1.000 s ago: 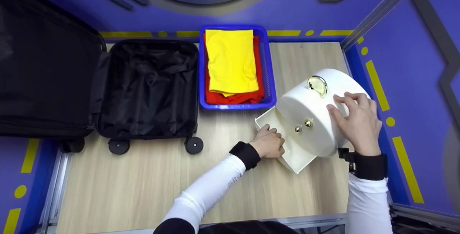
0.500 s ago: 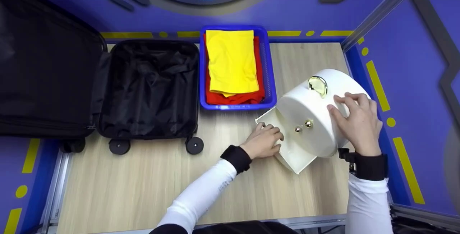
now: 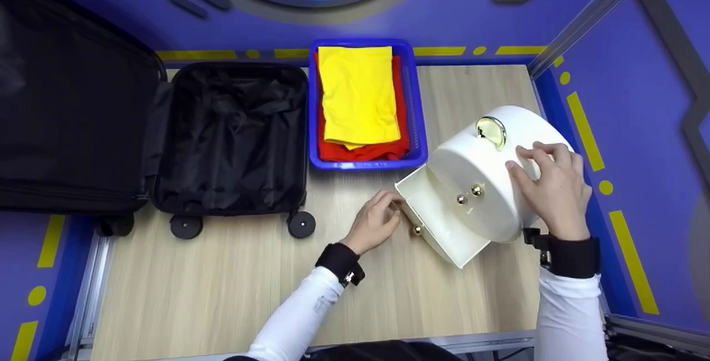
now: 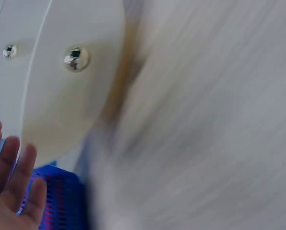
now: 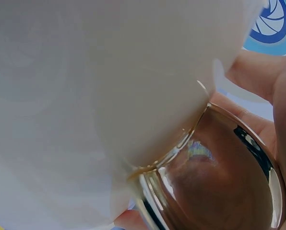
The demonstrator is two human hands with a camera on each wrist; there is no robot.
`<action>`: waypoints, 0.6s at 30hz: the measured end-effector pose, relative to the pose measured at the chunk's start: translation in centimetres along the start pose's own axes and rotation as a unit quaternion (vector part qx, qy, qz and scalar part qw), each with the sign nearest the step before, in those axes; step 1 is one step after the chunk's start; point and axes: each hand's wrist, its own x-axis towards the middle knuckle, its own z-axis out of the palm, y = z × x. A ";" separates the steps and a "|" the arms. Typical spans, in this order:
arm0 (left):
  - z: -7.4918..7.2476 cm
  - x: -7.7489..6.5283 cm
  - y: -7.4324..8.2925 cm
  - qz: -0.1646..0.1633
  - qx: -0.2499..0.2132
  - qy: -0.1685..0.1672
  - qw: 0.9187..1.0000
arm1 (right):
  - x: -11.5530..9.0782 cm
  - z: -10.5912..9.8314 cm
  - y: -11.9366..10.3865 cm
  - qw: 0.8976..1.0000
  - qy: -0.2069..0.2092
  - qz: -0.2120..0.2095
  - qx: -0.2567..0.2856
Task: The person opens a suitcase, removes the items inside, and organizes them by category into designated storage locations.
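Note:
A white rounded drawer box (image 3: 471,164) stands at the right of the table, its lower drawer (image 3: 446,228) pulled out and hollow inside. My left hand (image 3: 373,219) is beside the drawer's front corner, left of its gold knob (image 3: 417,230), holding nothing. Its fingers (image 4: 18,172) look spread in the left wrist view. My right hand (image 3: 557,189) holds the top of the box, thumb and fingers bent against the white surface. In the right wrist view, that hand surrounds a shiny gold fitting (image 5: 220,172). A similar gold half-round fitting (image 3: 491,132) is on the box's top.
A blue basket (image 3: 420,117) with folded yellow cloth (image 3: 360,95) over red cloth (image 3: 402,147) stands behind the drawer. An open black suitcase (image 3: 236,139) lies at the left, its wheels (image 3: 302,224) toward the front. Blue panels (image 3: 621,100) border the table.
My left hand has drawn back to the left from over the drawer's front edge, uncovering the gold knob. The right hand and the box have stayed in place.

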 end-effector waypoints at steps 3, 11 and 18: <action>0.7 -1.0 -0.6 -0.049 -0.084 -0.033 0.995 | 0.0 0.0 0.0 1.000 0.003 -0.003 -0.004; 3.8 -2.5 -1.1 -0.142 -0.182 -0.083 0.969 | 0.0 0.0 0.0 1.000 -0.001 0.001 0.001; 5.4 -2.1 -0.9 -0.173 -0.220 -0.040 0.959 | 0.1 0.0 0.0 1.000 -0.002 -0.001 0.001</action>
